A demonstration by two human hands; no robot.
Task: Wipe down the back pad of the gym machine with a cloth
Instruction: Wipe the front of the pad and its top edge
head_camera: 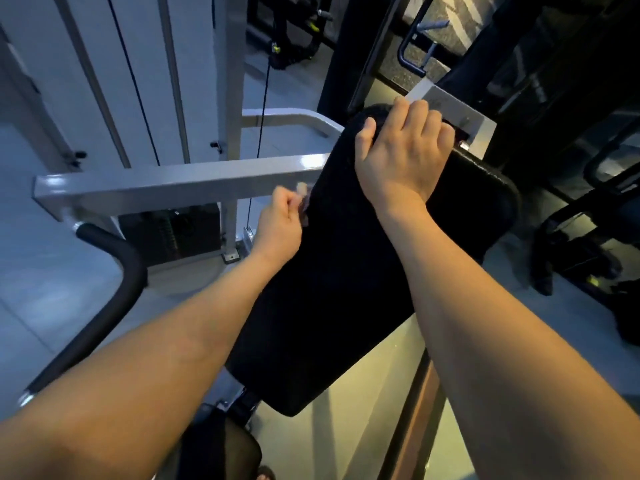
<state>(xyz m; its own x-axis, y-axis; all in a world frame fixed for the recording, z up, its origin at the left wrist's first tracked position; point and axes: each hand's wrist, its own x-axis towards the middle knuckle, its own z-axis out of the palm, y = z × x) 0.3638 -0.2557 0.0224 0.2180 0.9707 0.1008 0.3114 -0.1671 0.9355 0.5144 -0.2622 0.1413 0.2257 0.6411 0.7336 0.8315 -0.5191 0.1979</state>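
The black back pad (346, 289) runs at a slant through the middle of the view, with its glossy edge showing at the right. A dark, fuzzy cloth (332, 174) appears to lie over its upper part, though it is hard to tell apart from the pad. My right hand (401, 150) is clamped over the pad's top end on the cloth, fingers curled behind and thumb in front. My left hand (280, 220) is closed at the pad's left edge, pinching the cloth's edge. Its fingertips are blurred.
A grey square steel beam (173, 185) crosses just left of the pad, with a curved grey bar (304, 119) above it. A black padded handle (114, 271) curves at lower left. Cables and uprights stand behind. A grey bracket (446, 102) holds the pad's top. Dark machines fill the right.
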